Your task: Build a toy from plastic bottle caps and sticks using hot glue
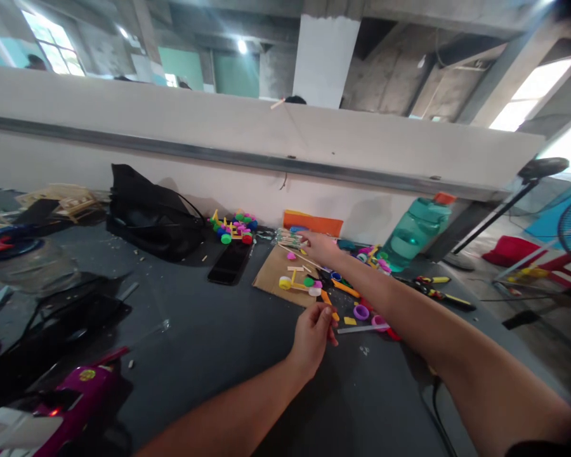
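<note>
My left hand [313,336] is closed in a pinch in front of the cardboard piece [271,273], beside an orange strip [332,306]; what its fingers hold is too small to make out. My right hand [320,247] reaches to the back of the cardboard, its fingers at a clear packet [290,238] of thin sticks. Whether it grips the packet cannot be seen. On the cardboard lie a yellow stick frame [297,285] with coloured caps, a pink cap [291,256] and short wooden pieces [295,269].
Behind stand an orange sheet [321,225] and a teal bottle [416,235]. A phone [229,262], black bag [155,216] and coloured cap models [234,230] are at left. Pliers [438,291] and a purple cap [361,311] lie right; a magenta tool [76,406] is nearest left.
</note>
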Tool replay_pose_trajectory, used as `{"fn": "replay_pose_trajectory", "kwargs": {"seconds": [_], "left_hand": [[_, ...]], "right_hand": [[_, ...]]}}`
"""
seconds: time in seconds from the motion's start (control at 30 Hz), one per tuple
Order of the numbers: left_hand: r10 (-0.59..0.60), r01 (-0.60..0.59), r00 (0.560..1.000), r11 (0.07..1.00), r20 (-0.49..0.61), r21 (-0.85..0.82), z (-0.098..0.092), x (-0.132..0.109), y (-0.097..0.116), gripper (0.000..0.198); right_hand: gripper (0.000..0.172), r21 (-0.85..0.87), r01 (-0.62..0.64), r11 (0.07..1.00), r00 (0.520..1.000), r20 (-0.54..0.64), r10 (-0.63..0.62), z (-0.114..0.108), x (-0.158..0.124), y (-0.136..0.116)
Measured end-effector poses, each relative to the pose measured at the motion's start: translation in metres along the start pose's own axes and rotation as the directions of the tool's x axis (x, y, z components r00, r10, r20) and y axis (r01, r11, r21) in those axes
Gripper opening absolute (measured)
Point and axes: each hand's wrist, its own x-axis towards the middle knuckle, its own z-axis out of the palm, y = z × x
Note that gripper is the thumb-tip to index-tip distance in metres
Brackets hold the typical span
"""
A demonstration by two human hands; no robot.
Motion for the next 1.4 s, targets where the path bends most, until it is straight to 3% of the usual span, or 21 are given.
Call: {"fn": "replay_pose_trajectory", "kwargs": {"seconds": [0.1,0.17,0.3,0.4,0.53,0.6,0.67,0.77,0.83,0.9,1.0,1.13,1.3,1.4], "left_hand": [[-0.011,0.011,1.0,1.0,-0.01,-0.002,-0.002,0.001,0.0,0.037],[-0.007,0.007,1.0,1.0,-0.012,0.021,-0.004,0.002,-0.001,0.039],[-0.005,0.005,1.0,1.0,0.014,0.01,-0.008,0.007,-0.005,0.037],[-0.007,0.007,1.0,1.0,0.022,0.009,-0.011,0.009,-0.006,0.035],[0.021,-0.021,1.0,1.0,-0.023,0.01,-0.01,0.005,-0.007,0.035],[0.032,-0.031,0.998,0.999,-0.06,0.025,-0.007,0.001,-0.006,0.035],[0.054,-0.048,0.993,0.997,-0.105,0.059,-0.006,0.0,0.0,0.036],[0.184,-0.164,0.97,0.978,-0.157,0.131,-0.011,0.006,0.021,0.032],[0.312,-0.285,0.925,0.947,-0.217,0.145,-0.021,0.017,0.042,0.03],[0.339,-0.314,0.897,0.941,-0.283,0.129,-0.036,0.031,0.061,0.027],[0.244,-0.247,0.921,0.969,-0.303,0.028,-0.06,0.053,0.078,0.021],[0.106,-0.141,0.945,0.986,-0.308,-0.094,-0.082,0.079,0.082,0.011],[0.019,-0.047,0.959,0.995,-0.282,-0.094,-0.084,0.109,0.083,0.005],[-0.012,-0.012,0.97,0.995,-0.242,-0.097,-0.078,0.122,0.086,0.011]], "right_hand": [[0.038,0.231,0.052,0.972,0.961,-0.275,0.014,-0.025,-0.05,-0.013],[0.033,0.317,0.101,0.943,0.933,-0.359,0.02,-0.031,-0.094,-0.024],[0.032,0.345,0.1,0.933,0.952,-0.305,0.011,-0.016,-0.169,-0.036],[0.03,0.386,0.055,0.921,0.964,-0.261,0.052,0.001,-0.189,-0.036],[0.024,0.454,0.009,0.891,0.959,-0.255,0.121,0.001,-0.167,-0.026],[0.022,0.433,-0.012,0.901,0.948,-0.281,0.148,-0.008,-0.138,-0.018],[0.023,0.316,0.003,0.949,0.963,-0.257,0.083,-0.015,-0.103,-0.01],[0.026,0.035,0.085,0.996,0.995,-0.045,-0.083,-0.012,-0.05,-0.002],[0.025,-0.013,0.117,0.993,0.993,0.007,-0.117,0.0,-0.022,0.0],[0.025,-0.045,0.146,0.988,0.989,0.044,-0.144,0.015,-0.003,0.0],[0.023,-0.075,0.169,0.983,0.983,0.081,-0.163,0.035,0.013,0.0],[0.015,-0.06,0.189,0.98,0.98,0.079,-0.184,0.043,0.022,-0.002],[0.025,0.048,0.192,0.98,0.981,-0.035,-0.19,0.031,0.02,-0.011],[0.028,0.087,0.199,0.976,0.976,-0.104,-0.19,0.023,0.015,-0.015]]}}
